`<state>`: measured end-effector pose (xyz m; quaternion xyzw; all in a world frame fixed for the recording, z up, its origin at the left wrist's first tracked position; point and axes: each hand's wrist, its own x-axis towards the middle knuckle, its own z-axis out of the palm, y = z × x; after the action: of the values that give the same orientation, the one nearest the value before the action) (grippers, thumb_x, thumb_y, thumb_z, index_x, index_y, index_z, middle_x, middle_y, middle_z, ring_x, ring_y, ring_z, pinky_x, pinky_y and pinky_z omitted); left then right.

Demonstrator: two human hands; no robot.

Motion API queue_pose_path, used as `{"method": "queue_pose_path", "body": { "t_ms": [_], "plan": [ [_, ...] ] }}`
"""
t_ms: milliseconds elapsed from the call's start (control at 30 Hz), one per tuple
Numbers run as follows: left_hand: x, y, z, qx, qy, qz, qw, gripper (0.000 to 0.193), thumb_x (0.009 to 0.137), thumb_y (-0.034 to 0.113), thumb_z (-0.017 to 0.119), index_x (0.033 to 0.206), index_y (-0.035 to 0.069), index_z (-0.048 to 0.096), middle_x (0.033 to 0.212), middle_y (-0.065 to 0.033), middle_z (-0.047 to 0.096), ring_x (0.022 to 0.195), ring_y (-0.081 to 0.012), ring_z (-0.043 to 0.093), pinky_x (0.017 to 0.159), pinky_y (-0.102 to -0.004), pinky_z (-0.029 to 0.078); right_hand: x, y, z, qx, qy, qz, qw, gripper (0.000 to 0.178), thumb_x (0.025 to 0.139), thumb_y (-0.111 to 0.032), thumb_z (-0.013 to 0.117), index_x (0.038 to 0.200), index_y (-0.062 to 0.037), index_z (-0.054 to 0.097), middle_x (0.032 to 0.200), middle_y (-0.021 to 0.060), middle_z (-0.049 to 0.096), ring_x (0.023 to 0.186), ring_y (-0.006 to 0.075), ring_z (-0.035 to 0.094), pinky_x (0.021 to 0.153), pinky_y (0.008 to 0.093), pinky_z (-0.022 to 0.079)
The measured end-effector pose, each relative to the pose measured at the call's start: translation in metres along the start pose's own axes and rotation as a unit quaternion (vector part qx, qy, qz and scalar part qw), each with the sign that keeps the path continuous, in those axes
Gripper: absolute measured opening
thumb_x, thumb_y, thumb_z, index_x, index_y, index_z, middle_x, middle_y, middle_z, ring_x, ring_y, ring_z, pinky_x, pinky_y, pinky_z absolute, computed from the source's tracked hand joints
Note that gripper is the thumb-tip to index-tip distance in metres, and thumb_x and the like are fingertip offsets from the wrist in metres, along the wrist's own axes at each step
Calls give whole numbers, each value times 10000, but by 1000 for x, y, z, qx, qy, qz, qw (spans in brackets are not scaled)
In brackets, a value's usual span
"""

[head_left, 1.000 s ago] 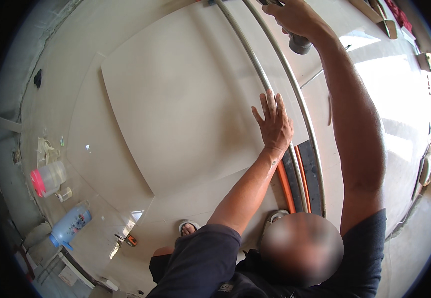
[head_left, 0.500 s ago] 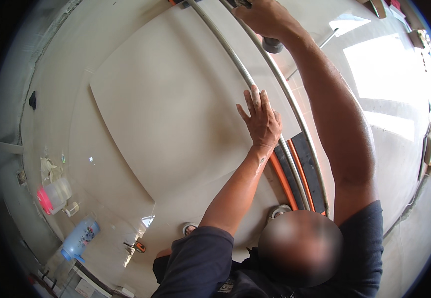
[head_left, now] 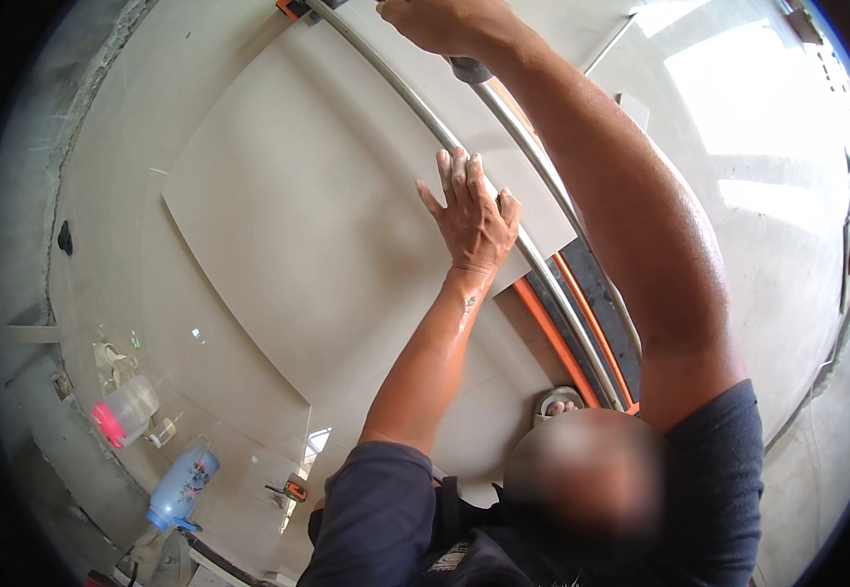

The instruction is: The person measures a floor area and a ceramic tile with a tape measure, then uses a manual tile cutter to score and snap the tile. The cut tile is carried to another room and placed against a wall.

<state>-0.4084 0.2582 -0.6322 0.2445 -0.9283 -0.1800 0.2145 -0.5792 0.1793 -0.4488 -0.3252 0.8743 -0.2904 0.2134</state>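
Observation:
A large grey-beige tile [head_left: 288, 186] lies under the two metal rails [head_left: 410, 98] of an orange and black tile cutter [head_left: 554, 328]. My left hand [head_left: 474, 220] rests palm down with fingers spread, over the left rail and the tile beside it. At the far end of the rails, my right hand [head_left: 449, 24] is closed, partly cut off by the upper edge. It seems to grip the cutter's handle, though the grip itself is mostly hidden. A grey rounded part [head_left: 469, 70] of the cutter shows just below that hand.
At lower left on the floor stand a blue jug [head_left: 182, 486] and a clear container with a pink lid [head_left: 126, 411]. A small orange and black tool [head_left: 295, 488] lies nearer me. My sandalled foot [head_left: 559, 401] is beside the cutter's near end.
The whole view has shifted, so the tile, the rails' far end and both hands appear farther left. My left hand stays spread on the rail and tile; the right stays closed.

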Motion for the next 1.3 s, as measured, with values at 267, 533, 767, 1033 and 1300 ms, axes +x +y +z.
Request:
{"method": "queue_pose_path", "body": {
  "t_ms": [267, 533, 767, 1033, 1300],
  "plan": [
    [6, 0, -2, -3, -13, 12, 1000, 578, 796, 202, 553, 1296, 13, 333, 1333, -189, 365, 1327, -355, 273, 1033, -659, 122, -14, -6, -8, 17, -5, 4, 1000, 368, 861, -269, 460, 1017, 29, 608, 909, 247, 641, 815, 366, 638, 740, 440, 497],
    [84, -12, 3, 55, -151, 107, 981, 454, 851, 265, 496, 1229, 14, 486, 1293, -154, 467, 1327, -322, 286, 1061, -616, 114, -18, -15, -12, 18, -24, 17, 999, 420, 890, -359, 455, 1034, 11, 593, 918, 233, 643, 829, 342, 637, 751, 444, 489],
    [147, -21, 4, 226, -344, 138, 901, 337, 875, 283, 425, 1047, 79, 631, 1238, -103, 536, 1296, -266, 346, 1088, -580, 109, 5, 4, 12, -58, 59, -55, 995, 490, 889, -437, 458, 1006, 25, 571, 913, 279, 620, 915, 415, 595, 810, 468, 454],
    [158, -17, -4, 283, -393, 145, 863, 527, 924, 336, 360, 1409, 132, 324, 1481, -29, 275, 1383, -240, 192, 1088, -601, 30, 7, -2, 8, -95, 56, -42, 993, 750, 892, -569, 382, 1310, 55, 372, 1218, 314, 461, 1135, 441, 462, 960, 504, 363],
    [157, -23, 7, 261, -398, 151, 866, 520, 923, 340, 350, 1412, 165, 322, 1481, -4, 275, 1389, -250, 165, 1074, -632, 2, 22, -4, -2, -143, 72, -87, 983, 943, 837, -714, 318, 1369, 64, 275, 1352, 310, 334, 1279, 434, 305, 1072, 520, 205]
  ]
}}
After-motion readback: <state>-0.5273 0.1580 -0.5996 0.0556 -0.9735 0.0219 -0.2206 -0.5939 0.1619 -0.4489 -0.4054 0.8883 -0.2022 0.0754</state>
